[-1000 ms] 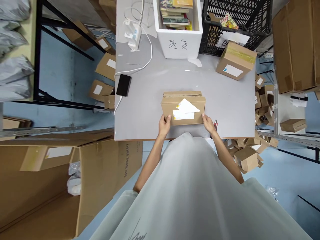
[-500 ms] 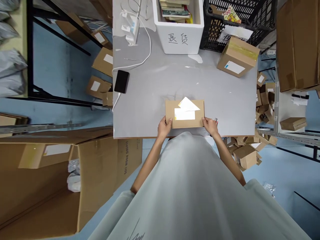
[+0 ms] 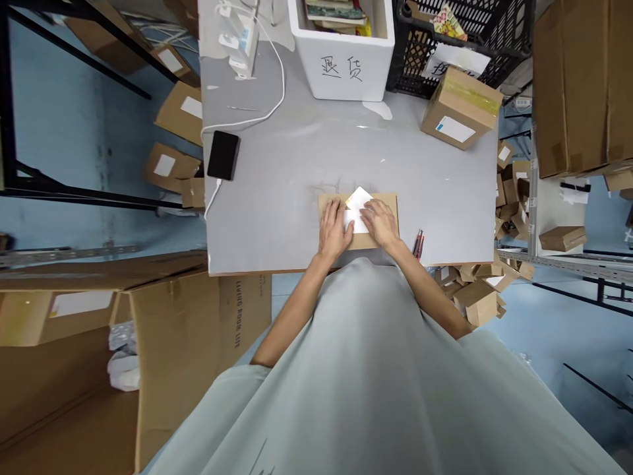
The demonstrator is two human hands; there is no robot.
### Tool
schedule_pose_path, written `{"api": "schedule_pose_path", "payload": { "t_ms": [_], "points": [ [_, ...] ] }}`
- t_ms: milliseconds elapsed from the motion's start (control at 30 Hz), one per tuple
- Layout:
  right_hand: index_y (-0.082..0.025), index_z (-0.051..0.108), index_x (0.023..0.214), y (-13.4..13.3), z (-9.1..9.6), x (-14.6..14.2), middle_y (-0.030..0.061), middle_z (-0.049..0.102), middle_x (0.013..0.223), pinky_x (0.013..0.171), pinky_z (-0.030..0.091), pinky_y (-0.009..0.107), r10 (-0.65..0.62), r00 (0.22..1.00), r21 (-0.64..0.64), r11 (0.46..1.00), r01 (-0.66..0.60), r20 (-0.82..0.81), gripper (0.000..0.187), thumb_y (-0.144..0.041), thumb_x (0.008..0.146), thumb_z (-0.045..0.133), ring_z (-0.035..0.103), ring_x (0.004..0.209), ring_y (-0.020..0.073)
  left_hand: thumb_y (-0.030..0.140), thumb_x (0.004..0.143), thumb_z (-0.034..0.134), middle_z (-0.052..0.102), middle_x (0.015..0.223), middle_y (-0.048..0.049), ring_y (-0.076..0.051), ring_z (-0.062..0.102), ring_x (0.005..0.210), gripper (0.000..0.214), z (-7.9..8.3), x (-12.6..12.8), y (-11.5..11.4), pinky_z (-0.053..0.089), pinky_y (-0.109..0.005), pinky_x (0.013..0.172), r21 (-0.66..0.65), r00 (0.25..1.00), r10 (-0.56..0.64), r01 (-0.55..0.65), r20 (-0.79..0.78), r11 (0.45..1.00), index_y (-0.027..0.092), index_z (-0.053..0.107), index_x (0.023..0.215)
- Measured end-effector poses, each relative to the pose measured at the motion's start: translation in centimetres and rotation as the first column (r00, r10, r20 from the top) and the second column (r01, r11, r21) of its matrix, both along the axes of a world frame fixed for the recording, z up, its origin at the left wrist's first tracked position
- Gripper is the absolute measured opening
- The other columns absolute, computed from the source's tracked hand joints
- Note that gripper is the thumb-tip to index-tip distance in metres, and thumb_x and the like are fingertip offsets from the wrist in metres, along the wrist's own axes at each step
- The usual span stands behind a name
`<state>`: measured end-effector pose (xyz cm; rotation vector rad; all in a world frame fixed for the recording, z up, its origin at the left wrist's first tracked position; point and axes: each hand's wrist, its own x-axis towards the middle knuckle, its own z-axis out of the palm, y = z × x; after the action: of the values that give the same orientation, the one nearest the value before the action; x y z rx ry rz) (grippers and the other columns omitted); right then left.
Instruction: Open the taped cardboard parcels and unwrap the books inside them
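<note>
A flat brown cardboard package (image 3: 366,242) lies near the front edge of the grey table (image 3: 306,152). White paper labels (image 3: 357,219) are on its face, the upper piece forming a pointed corner. My left hand (image 3: 334,231) rests over the package's left part, fingers stretched forward and thumb apart at the label's edge. From the right, my right hand (image 3: 383,224) lies on the package with its fingers spread and slightly bent, fingertips on the label. Parts of the label are hidden under both hands. Red and dark pens (image 3: 419,245) lie right of the package.
A black phone (image 3: 223,156) on a white cable lies at the left, below a power strip (image 3: 246,41). At the back stand a white bin (image 3: 346,76) of books and a black crate (image 3: 410,63). A taped carton (image 3: 457,109) sits back right; a large open carton (image 3: 182,349) stands left.
Both hands have moved from the package's side edges onto its labelled face. The pens, earlier beside my right hand, now show fully on the table. The view has shifted slightly.
</note>
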<state>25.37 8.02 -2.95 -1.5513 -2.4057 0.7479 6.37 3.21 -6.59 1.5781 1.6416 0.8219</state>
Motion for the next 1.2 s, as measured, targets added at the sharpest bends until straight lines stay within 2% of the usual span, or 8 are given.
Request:
{"api": "schedule_pose_path", "payload": {
  "t_ms": [133,333,600,833,967,1067,1133,1200],
  "points": [
    [-0.019,0.079,0.122,0.6,-0.3,-0.3,0.0166,0.069,0.142,0.119,0.044,0.051,0.061,0.994,-0.032,0.998,-0.058,0.088,0.028,-0.022,0.114,0.052,0.054,0.14,0.0338,0.054,0.103,0.059,0.043,0.178,-0.0196,-0.034,0.024,0.173,0.069,-0.4,0.5,0.4,0.016,-0.061,0.142,0.019,1.0,0.018,-0.018,-0.003,1.0,0.015,0.055,0.16],
    [-0.016,0.073,0.126,0.0,-1.1,-0.3,0.0205,0.066,0.139,0.115,0.044,0.052,0.095,0.991,0.004,0.995,-0.095,0.095,0.033,-0.021,0.116,0.042,0.055,0.133,0.035,0.056,0.103,0.061,0.044,0.177,-0.0185,-0.034,0.025,0.173,0.07,-0.3,0.6,0.0,0.016,-0.06,0.142,-0.015,0.998,0.055,-0.055,0.02,0.998,0.017,0.055,0.16],
    [-0.014,0.07,0.125,-0.4,-1.7,-0.8,0.0213,0.067,0.135,0.114,0.044,0.05,-0.021,0.999,-0.008,1.0,0.021,0.028,0.032,-0.024,0.116,0.041,0.055,0.13,0.035,0.055,0.103,0.061,0.043,0.177,-0.0197,-0.035,0.025,0.173,0.069,-0.5,0.5,0.0,0.016,-0.061,0.142,-0.007,0.999,0.047,-0.047,0.028,0.999,0.017,0.055,0.16],
    [-0.021,0.068,0.114,-0.4,-2.3,-1.0,0.0163,0.068,0.125,0.114,0.047,0.046,-0.186,0.97,-0.022,0.983,0.185,-0.157,0.029,-0.028,0.116,0.039,0.058,0.124,0.0316,0.053,0.105,0.058,0.043,0.178,-0.0197,-0.034,0.023,0.174,0.07,-0.8,0.5,-0.2,0.015,-0.06,0.142,0.01,0.999,0.033,-0.033,-0.014,0.999,0.015,0.052,0.163],
    [-0.022,0.065,0.105,0.0,-2.7,-0.9,0.0155,0.069,0.12,0.112,0.05,0.042,-0.336,0.895,-0.089,0.942,0.325,-0.294,0.026,-0.031,0.114,0.042,0.062,0.12,0.0286,0.052,0.104,0.059,0.044,0.177,-0.0186,-0.033,0.024,0.173,0.069,-1.0,0.4,-0.2,0.016,-0.06,0.142,0.009,0.999,0.033,-0.033,-0.026,0.999,0.017,0.052,0.163],
    [-0.024,0.063,0.103,0.2,-3.1,-0.6,0.0138,0.071,0.118,0.107,0.054,0.04,-0.454,0.805,-0.182,0.891,0.417,-0.381,0.025,-0.04,0.112,0.046,0.065,0.116,0.0274,0.048,0.106,0.056,0.045,0.176,-0.0196,-0.033,0.025,0.173,0.065,-1.5,0.3,-0.3,0.018,-0.059,0.142,0.055,0.997,0.024,-0.02,-0.073,0.998,0.014,0.053,0.162],
    [-0.025,0.063,0.101,0.4,-3.5,-0.5,0.012,0.072,0.115,0.104,0.056,0.04,-0.532,0.705,-0.26,0.846,0.465,-0.469,0.028,-0.049,0.108,0.051,0.067,0.113,0.0267,0.045,0.107,0.054,0.046,0.176,-0.0201,-0.033,0.026,0.173,0.063,-1.9,0.3,-0.4,0.02,-0.059,0.141,0.081,0.994,0.023,-0.015,-0.106,0.997,0.013,0.053,0.161],
    [-0.025,0.064,0.099,0.6,-3.9,-0.4,0.0097,0.072,0.11,0.105,0.056,0.039,-0.619,0.554,-0.36,0.781,0.51,-0.557,0.034,-0.058,0.104,0.057,0.069,0.109,0.0255,0.044,0.108,0.052,0.046,0.175,-0.0206,-0.033,0.027,0.173,0.062,-2.3,0.3,-0.4,0.022,-0.059,0.141,0.1,0.991,0.023,-0.01,-0.132,0.995,0.012,0.054,0.161]
  ]
}}
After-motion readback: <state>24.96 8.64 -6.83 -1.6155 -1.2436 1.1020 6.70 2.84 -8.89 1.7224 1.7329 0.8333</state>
